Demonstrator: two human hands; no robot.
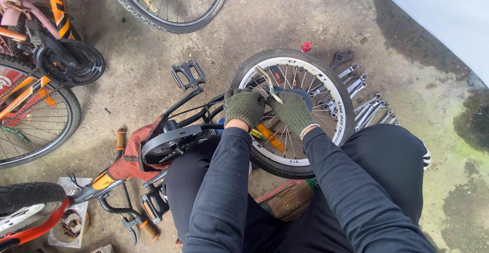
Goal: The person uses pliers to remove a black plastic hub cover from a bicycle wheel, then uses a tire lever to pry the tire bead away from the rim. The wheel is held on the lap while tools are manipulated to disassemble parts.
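Note:
A small bicycle lies upside down on the concrete floor in front of me, its rear wheel (336, 100) with a white rim and black tyre toward the right. My left hand (244, 108), in a green knit glove, is closed at the wheel's hub. My right hand (292, 111), gloved the same way, is closed at the hub too, with a thin metal tool (268, 84) sticking up between the two hands. Which hand holds the tool I cannot tell. The black chain guard (170, 143) and a pedal (187, 74) lie to the left.
Several wrenches (369, 111) lie on the floor right of the wheel, with a small red-capped bottle (305, 47) behind it. Other bicycles (35, 69) stand at the left, and a wheel (170, 3) at the top. A wooden block (288, 199) sits under my legs.

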